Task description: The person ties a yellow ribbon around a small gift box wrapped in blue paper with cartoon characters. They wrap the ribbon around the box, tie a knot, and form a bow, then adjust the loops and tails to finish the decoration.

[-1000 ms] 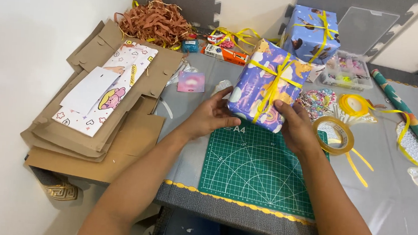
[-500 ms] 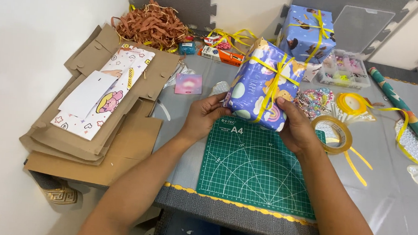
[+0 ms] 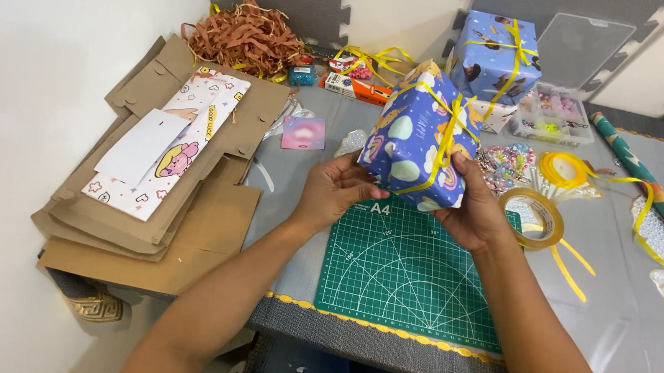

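Note:
Both my hands hold up a box wrapped in blue patterned paper (image 3: 415,138), tied crosswise with yellow ribbon, tilted above the far edge of a green cutting mat (image 3: 411,280). My left hand (image 3: 335,190) grips its lower left corner. My right hand (image 3: 473,207) supports the lower right side with the thumb on the ribbon. A second blue wrapped box with yellow ribbon (image 3: 497,58) stands behind on the table.
Flattened cardboard boxes (image 3: 153,229) with patterned paper sheets lie at the left. Brown paper shred (image 3: 245,39) sits at the back. A tape roll (image 3: 533,218), yellow ribbon spool (image 3: 567,170), clear bead organiser (image 3: 555,116) and a rolled gift wrap (image 3: 651,187) lie to the right.
The wrapped box has been lifted slightly and turned in my hands, its top now tipped further away. Both hands keep their grip.

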